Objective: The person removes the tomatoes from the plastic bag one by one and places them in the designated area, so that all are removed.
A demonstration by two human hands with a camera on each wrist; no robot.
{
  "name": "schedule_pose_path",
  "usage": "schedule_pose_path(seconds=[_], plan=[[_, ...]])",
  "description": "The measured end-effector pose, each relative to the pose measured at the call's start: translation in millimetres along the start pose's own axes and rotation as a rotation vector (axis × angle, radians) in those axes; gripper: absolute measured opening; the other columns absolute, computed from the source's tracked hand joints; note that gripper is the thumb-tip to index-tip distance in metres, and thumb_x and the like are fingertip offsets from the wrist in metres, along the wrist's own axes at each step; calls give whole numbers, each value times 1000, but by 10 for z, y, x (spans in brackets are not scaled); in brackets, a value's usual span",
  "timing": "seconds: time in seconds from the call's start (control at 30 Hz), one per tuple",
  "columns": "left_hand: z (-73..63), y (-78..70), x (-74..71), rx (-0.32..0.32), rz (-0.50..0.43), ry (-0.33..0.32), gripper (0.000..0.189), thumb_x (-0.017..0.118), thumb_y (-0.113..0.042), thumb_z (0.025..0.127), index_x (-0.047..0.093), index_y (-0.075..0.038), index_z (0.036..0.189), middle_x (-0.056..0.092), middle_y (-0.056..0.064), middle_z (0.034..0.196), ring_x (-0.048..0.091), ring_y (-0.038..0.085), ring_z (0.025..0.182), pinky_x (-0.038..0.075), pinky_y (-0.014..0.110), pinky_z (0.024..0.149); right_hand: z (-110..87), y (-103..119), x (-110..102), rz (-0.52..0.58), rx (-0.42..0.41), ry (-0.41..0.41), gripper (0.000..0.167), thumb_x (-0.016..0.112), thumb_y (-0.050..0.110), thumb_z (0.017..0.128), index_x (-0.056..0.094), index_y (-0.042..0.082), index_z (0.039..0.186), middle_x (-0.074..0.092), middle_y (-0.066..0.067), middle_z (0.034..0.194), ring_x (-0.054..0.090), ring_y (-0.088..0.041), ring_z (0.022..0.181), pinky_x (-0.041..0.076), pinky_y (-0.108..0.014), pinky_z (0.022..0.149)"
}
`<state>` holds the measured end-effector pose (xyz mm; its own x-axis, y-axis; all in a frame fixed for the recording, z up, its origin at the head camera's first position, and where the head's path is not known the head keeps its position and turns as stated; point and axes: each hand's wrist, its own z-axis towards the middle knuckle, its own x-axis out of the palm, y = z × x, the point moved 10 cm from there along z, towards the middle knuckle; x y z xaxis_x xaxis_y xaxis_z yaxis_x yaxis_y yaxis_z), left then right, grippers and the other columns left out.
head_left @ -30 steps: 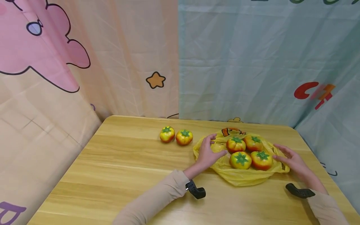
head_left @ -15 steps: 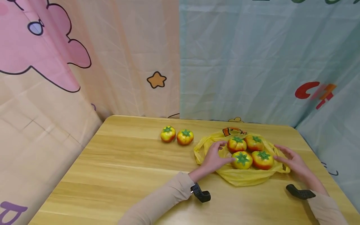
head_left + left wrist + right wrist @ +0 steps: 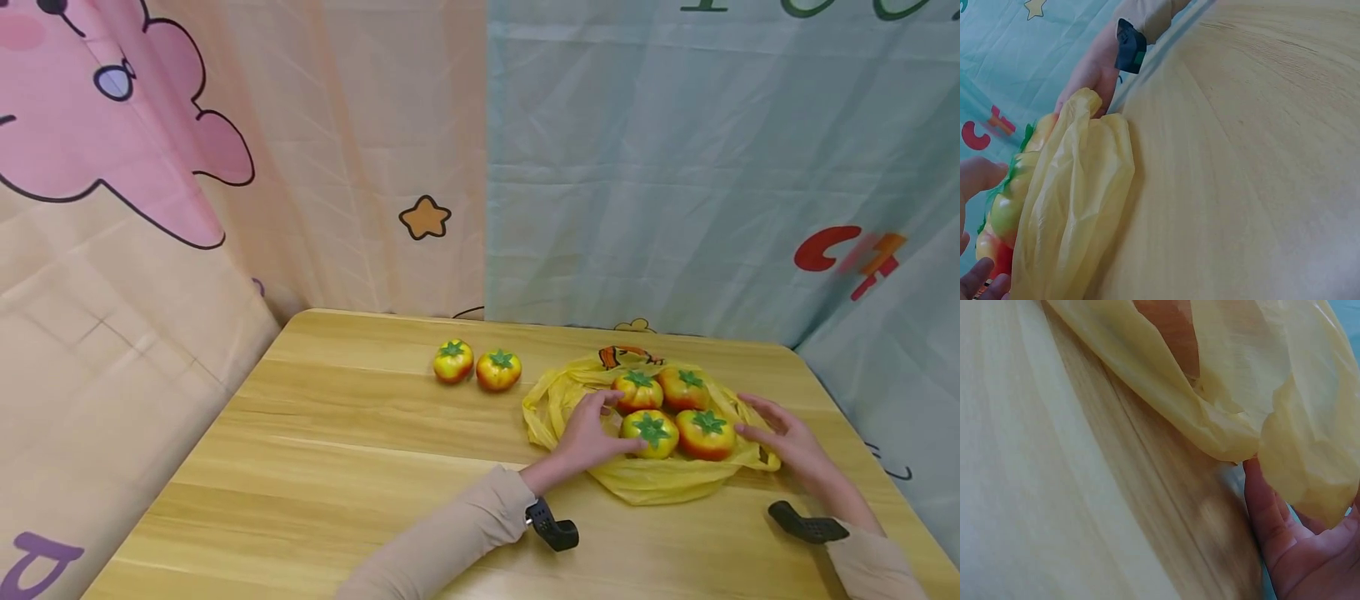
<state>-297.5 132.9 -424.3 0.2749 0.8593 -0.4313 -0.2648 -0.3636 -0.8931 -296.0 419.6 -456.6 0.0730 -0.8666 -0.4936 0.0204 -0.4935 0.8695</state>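
Observation:
Several yellow-red tomatoes with green star-shaped tops sit in a cluster on a crumpled yellow plastic bag [image 3: 652, 487] in the head view. My left hand [image 3: 588, 437] is at the cluster's left side, its thumb by the front-left tomato [image 3: 650, 432] and its fingertips by the back-left tomato [image 3: 637, 392]. On the other side, my right hand [image 3: 791, 437] spreads at the bag's right edge, thumb tip by the front-right tomato [image 3: 707, 435]. Yellow plastic covers part of the right fingers [image 3: 1266, 512] in the right wrist view. Whether either hand presses the fruit is unclear.
Two more tomatoes, one [image 3: 453, 361] left of the other [image 3: 498, 370], stand outside the bag towards the back of the wooden table [image 3: 337, 467]. Patterned curtains [image 3: 637, 167] hang behind and beside the table. A black band [image 3: 553, 525] is on the left wrist.
My left hand has moved right, from the bag's left part up to the tomatoes. The right hand and the tomatoes stay nearly in place, while the head view shifts slightly.

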Motion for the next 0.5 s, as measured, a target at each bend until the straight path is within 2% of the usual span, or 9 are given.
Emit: schedule_pose_path(seconds=[0.1,0.17,0.2,0.33,0.4,0.5], plan=[[9,-1,4,-7,1,-12,67,85,-32,71,54,-16,129,55,0,123,54,13,106,45,17,84,18,46,-25,-9,-27,-4,62,54,25,98,26,14,152,28,34,133,2,-11,146,5,-71,107],[12,3,9,-10,0,-21,67,85,-31,71,54,-16,128,55,1,122,54,12,105,45,16,83,22,73,-40,-46,-42,-12,62,54,25,98,27,13,152,29,34,132,7,1,142,11,-49,120],[10,8,15,-13,-3,-23,67,86,-31,70,54,-16,128,55,1,121,54,12,104,45,16,83,23,79,-40,-59,-43,-15,62,55,25,98,27,12,152,29,33,134,8,-3,144,13,-49,120],[-16,24,66,-27,-24,-13,66,86,-28,70,55,-14,126,56,2,118,55,11,101,45,16,82,-9,54,-20,-79,-23,-17,63,56,26,97,28,10,151,27,28,142,5,-31,148,16,-51,119],[-27,22,92,-34,-40,-6,64,86,-26,69,55,-14,124,56,2,116,55,10,99,45,15,81,-23,38,-6,-45,-10,-12,63,56,26,97,28,10,151,25,26,144,3,-49,142,10,-73,105],[-26,-3,115,-25,-50,-6,62,86,-24,69,56,-12,122,56,2,113,55,9,96,45,15,79,-33,45,-11,-15,-11,-11,62,56,25,98,28,12,152,26,30,141,-1,-46,143,6,-73,105]])
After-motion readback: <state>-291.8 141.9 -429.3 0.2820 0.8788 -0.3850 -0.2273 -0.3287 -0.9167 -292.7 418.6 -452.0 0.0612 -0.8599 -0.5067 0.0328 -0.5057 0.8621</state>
